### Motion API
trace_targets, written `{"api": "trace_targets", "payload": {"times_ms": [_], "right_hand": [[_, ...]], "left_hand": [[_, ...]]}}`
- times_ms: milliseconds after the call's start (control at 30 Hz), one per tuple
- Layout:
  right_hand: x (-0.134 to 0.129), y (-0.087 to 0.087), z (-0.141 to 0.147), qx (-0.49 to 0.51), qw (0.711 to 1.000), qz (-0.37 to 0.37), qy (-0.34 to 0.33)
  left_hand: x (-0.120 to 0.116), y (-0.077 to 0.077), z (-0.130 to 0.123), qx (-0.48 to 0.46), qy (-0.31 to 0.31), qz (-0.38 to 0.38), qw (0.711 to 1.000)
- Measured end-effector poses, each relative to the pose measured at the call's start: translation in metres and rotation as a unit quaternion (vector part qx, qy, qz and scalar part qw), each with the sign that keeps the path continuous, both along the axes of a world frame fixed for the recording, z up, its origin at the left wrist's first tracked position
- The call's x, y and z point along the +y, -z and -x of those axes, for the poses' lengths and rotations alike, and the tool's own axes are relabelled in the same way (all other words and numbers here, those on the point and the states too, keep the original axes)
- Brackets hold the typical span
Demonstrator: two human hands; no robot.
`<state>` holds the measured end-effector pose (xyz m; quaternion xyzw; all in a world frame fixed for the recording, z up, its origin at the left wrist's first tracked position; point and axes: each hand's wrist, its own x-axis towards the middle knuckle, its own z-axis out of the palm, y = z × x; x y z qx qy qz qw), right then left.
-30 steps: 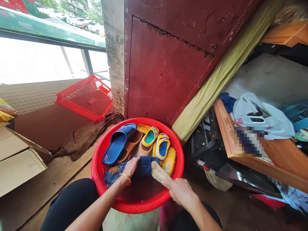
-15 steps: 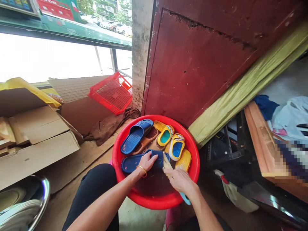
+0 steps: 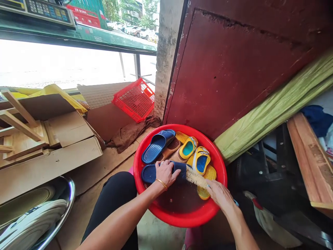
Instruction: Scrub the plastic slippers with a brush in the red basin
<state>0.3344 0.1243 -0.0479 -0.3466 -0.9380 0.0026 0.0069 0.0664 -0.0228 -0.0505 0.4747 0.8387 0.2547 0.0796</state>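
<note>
A blue slipper point(image 3: 148, 173) lies across the near side of the red basin point(image 3: 181, 221), over dark water. My left hand point(image 3: 166, 172) grips it around the middle. In my right hand point(image 3: 220, 193) is a scrub brush point(image 3: 196, 178) with pale bristles and a bit of light blue handle showing; its bristles touch the slipper's right end. Behind lies the other blue slipper point(image 3: 157, 147). Brown slippers point(image 3: 171, 149) lie in the middle, partly covered. Two yellow children's clogs, one with a green inside point(image 3: 188, 148) and one with a blue inside point(image 3: 202, 163), sit beside a yellow slipper point(image 3: 204, 191).
A red plastic crate point(image 3: 135, 100) leans behind the basin beside a brown cloth point(image 3: 127, 136). Cardboard boxes point(image 3: 75, 152) with wooden pieces stand at left, above a metal bowl point(image 3: 70, 194) holding plates. A dark red door point(image 3: 221, 80) and green-yellow cloth point(image 3: 262, 119) border the right.
The brush has swung to the right, now lying flatter across the slipper's right end. My left hand still holds the slipper. The whole view has shifted, with the scene now further right.
</note>
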Motion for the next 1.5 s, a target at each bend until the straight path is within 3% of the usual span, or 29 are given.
{"api": "trace_targets", "payload": {"times_ms": [133,267,400,533,633,700,800,900,1067,1167,1233,1333,1400,1500], "right_hand": [[0.011,-0.019,-0.009,-0.102,0.99,0.087,0.033],[0.005,-0.036,0.018,-0.142,0.981,0.134,0.016],[-0.034,-0.026,0.07,-0.135,0.975,0.168,-0.055],[-0.057,-0.013,0.092,-0.108,0.984,0.131,-0.043],[-0.044,-0.013,0.069,-0.097,0.988,0.116,-0.021],[-0.026,-0.017,0.041,-0.071,0.994,0.079,0.023],[-0.001,-0.026,0.002,-0.105,0.988,0.085,0.071],[0.003,-0.034,-0.005,-0.128,0.983,0.114,0.066],[-0.034,-0.025,0.051,-0.102,0.979,0.17,-0.045],[-0.058,-0.01,0.086,-0.062,0.986,0.144,-0.054],[-0.063,-0.001,0.092,-0.064,0.988,0.135,-0.05],[-0.05,0.001,0.067,-0.09,0.988,0.117,-0.038],[-0.032,-0.006,0.035,-0.095,0.991,0.089,-0.01],[-0.004,-0.022,-0.009,-0.138,0.983,0.104,0.07]], "left_hand": [[-0.006,0.006,0.003,-0.01,0.028,-0.002,1.0],[-0.014,0.012,-0.001,-0.013,0.074,-0.021,0.997],[-0.021,0.017,-0.002,-0.042,0.112,-0.02,0.993],[-0.023,0.018,0.002,-0.067,0.113,-0.026,0.991],[-0.023,0.016,0.005,-0.074,0.116,-0.021,0.99],[-0.021,0.015,0.006,-0.077,0.114,-0.017,0.99],[-0.019,0.014,0.006,-0.078,0.116,-0.015,0.99],[-0.019,0.015,0.006,-0.075,0.116,-0.021,0.99],[-0.022,0.018,0.004,-0.077,0.111,-0.05,0.99],[-0.023,0.02,0.004,-0.075,0.097,-0.059,0.991],[-0.022,0.021,0.005,-0.073,0.095,-0.054,0.991],[-0.02,0.018,0.007,-0.08,0.104,-0.038,0.991],[-0.019,0.017,0.007,-0.086,0.102,-0.032,0.991],[-0.018,0.017,0.007,-0.085,0.101,-0.031,0.991]]}}
